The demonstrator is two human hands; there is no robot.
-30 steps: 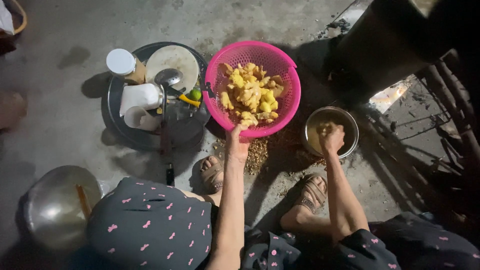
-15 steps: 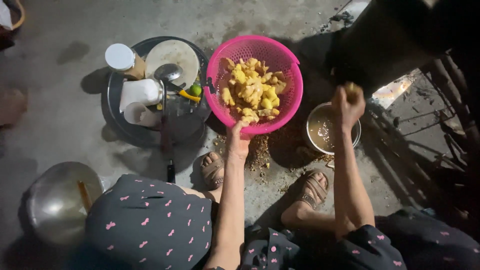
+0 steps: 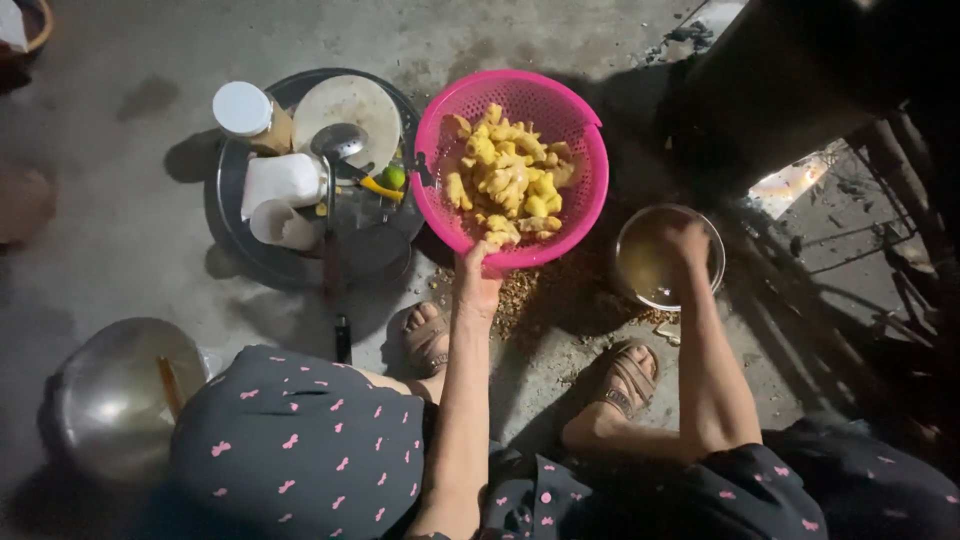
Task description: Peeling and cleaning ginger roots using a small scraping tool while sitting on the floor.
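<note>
Nearest: the person's knees in dark cloth with small pink bow shapes, and two sandalled feet, the left sandal (image 3: 427, 340) and the right sandal (image 3: 627, 378), on a grey concrete floor (image 3: 100, 230). At lower left, a steel pot (image 3: 120, 395) with a wooden stick leaning inside. Between the feet, a scatter of brown peelings (image 3: 535, 290) on the floor. Left hand (image 3: 477, 283): fingers closed on the near rim of the pink colander (image 3: 512, 170), which is tilted toward the person and holds yellow peeled ginger pieces (image 3: 508, 180) heaped in its middle. Right hand (image 3: 688, 245): lowered into the small metal bowl (image 3: 668, 256) of cloudy water, just right of the colander; whether its fingers are curled on anything cannot be told in the dim light. Left of the colander, a round metal tray (image 3: 232, 220) carrying a white-lidded jar (image 3: 250, 115), a white container (image 3: 282, 182), a pale cup (image 3: 280, 225) on its side, a round plate (image 3: 352, 105), a ladle (image 3: 335, 190) and a small green lime (image 3: 394, 177). Farthest: dark wooden shapes at upper right, too shadowed to identify.
</note>
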